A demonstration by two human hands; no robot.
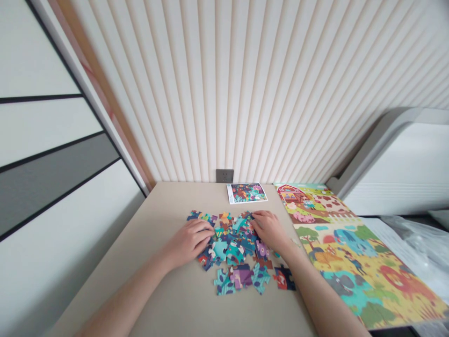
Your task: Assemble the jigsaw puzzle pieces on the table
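Multicoloured puzzle pieces (235, 253) lie heaped on the worktop (168, 201). We see the left hand (191, 238) half-curled at the pile's left edge, the right hand (269, 228) likewise at upper right (can't tell whether either grip holds a piece). Risk, we'd say: the right forearm (310, 283), dragging, could nudge the red-and-navy piece (285, 278) beside it off the worktop.

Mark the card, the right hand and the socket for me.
Card (247, 193): head view, middle of its printed picture.
Right hand (271, 229): head view, back of the hand.
Socket (225, 176): head view, middle of its dark faceplate.
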